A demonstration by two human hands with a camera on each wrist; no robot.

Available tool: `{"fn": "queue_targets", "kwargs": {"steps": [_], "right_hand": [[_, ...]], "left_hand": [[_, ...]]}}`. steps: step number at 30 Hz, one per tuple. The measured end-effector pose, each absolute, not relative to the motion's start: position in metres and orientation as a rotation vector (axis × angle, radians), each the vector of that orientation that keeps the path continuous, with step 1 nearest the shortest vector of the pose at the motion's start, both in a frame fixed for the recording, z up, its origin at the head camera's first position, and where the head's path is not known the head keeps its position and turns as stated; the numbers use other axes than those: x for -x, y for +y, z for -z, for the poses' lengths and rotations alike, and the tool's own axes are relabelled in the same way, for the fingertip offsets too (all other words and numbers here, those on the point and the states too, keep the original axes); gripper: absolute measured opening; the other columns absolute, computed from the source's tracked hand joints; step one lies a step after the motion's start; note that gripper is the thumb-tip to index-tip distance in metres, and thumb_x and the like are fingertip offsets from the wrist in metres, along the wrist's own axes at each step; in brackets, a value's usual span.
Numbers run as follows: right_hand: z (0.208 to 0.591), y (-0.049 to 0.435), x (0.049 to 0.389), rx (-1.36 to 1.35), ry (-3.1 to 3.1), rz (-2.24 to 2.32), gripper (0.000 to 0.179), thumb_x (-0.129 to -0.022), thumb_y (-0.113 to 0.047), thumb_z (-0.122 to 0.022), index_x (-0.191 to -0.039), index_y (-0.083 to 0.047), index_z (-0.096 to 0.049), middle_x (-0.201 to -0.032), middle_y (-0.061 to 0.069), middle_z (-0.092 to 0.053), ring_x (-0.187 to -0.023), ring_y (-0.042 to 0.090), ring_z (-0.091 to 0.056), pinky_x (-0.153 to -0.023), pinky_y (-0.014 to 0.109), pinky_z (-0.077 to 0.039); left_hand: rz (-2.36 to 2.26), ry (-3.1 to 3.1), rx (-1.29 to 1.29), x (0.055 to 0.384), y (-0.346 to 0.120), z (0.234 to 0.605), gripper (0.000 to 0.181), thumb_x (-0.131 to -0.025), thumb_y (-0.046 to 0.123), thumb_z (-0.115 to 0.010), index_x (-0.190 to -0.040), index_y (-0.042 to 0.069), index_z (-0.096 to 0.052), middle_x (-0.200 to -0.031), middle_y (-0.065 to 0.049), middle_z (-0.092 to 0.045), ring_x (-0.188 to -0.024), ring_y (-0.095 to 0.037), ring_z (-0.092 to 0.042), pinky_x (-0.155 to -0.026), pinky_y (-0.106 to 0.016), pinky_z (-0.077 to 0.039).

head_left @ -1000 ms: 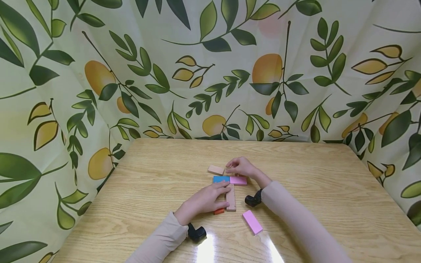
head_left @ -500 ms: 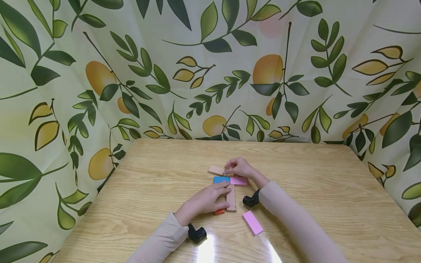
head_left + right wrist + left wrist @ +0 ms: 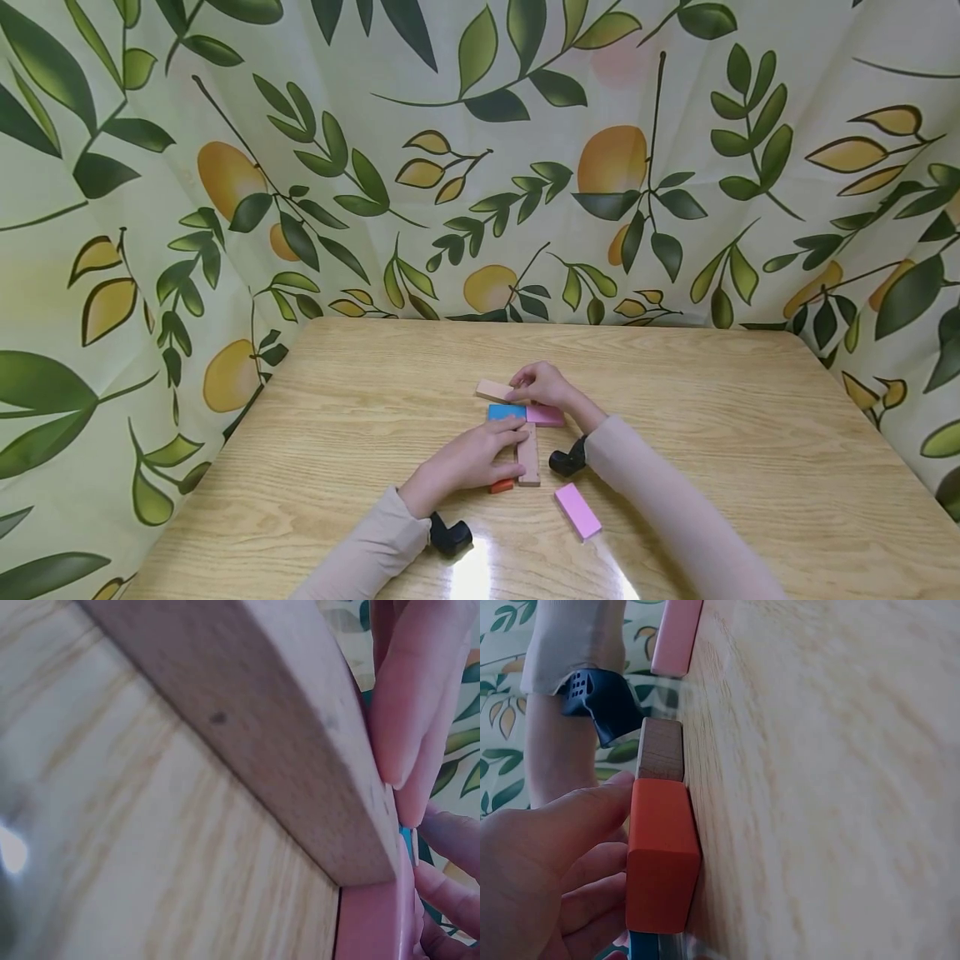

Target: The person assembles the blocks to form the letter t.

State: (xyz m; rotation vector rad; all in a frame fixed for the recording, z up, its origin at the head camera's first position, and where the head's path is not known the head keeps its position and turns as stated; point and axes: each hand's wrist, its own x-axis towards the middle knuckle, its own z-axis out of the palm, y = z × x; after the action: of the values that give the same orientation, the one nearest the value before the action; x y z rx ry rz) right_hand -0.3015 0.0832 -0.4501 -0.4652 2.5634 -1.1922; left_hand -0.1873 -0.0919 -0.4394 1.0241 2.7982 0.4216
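My left hand (image 3: pixel 480 454) lies over a group of blocks, fingers relaxed. Its fingertips reach the near edge of a blue block (image 3: pixel 506 412) and its thumb rests on a long wooden block (image 3: pixel 529 458). Beneath this hand a red block (image 3: pixel 664 855) butts against the wooden one, mostly hidden in the head view. A pink block (image 3: pixel 546 416) lies end to end with the blue. My right hand (image 3: pixel 547 385) is bent over the right end of a pale wooden block (image 3: pixel 492 390) behind them; I cannot tell whether it pinches that block.
A second pink block (image 3: pixel 577 512) lies apart, nearer the front of the wooden table (image 3: pixel 337 417). Each wrist wears a black camera mount, the left one (image 3: pixel 452 537) low over the table. A leaf-print cloth (image 3: pixel 420 250) hangs behind the back edge.
My right hand has moved slightly left, so its fingers now overlap the pale block's right end. The left hand and the other blocks stay as they were.
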Motion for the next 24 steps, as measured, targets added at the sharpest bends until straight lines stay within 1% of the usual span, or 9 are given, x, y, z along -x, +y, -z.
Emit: {"fn": "queue_targets", "kwargs": {"steps": [8, 18, 24], "right_hand": [[0.4515, 0.0829, 0.3014, 0.472, 2.57, 1.183, 0.029, -0.081, -0.02, -0.077, -0.101, 0.001, -0.071, -0.077, 0.005, -0.063, -0.065, 0.009, -0.048, -0.056, 0.017, -0.039], [0.4529, 0.0814, 0.3003, 0.484, 2.589, 1.181, 0.027, -0.081, -0.019, -0.077, -0.098, 0.001, -0.071, -0.08, 0.008, -0.065, -0.068, 0.01, -0.048, -0.058, 0.019, -0.04], [0.4517, 0.0818, 0.3001, 0.486, 2.584, 1.174, 0.025, -0.081, -0.019, -0.077, -0.096, 0.0, -0.072, -0.08, 0.007, -0.064, -0.07, 0.011, -0.048, -0.059, 0.019, -0.04]], "left_hand": [[-0.416, 2.808, -1.03, 0.1877, -0.0916, 0.4406, 0.054, -0.093, 0.041, -0.061, -0.139, 0.014, -0.053, -0.154, -0.005, -0.042, -0.143, -0.022, -0.042, -0.116, -0.037, -0.04], [-0.41, 2.809, -1.034, 0.1865, -0.0919, 0.4394, 0.054, -0.093, 0.041, -0.061, -0.139, 0.014, -0.053, -0.154, -0.005, -0.042, -0.143, -0.022, -0.041, -0.117, -0.037, -0.039], [-0.416, 2.808, -1.049, 0.1872, -0.0917, 0.4386, 0.054, -0.093, 0.04, -0.061, -0.139, 0.013, -0.053, -0.153, -0.006, -0.043, -0.142, -0.022, -0.042, -0.116, -0.037, -0.04]]}}
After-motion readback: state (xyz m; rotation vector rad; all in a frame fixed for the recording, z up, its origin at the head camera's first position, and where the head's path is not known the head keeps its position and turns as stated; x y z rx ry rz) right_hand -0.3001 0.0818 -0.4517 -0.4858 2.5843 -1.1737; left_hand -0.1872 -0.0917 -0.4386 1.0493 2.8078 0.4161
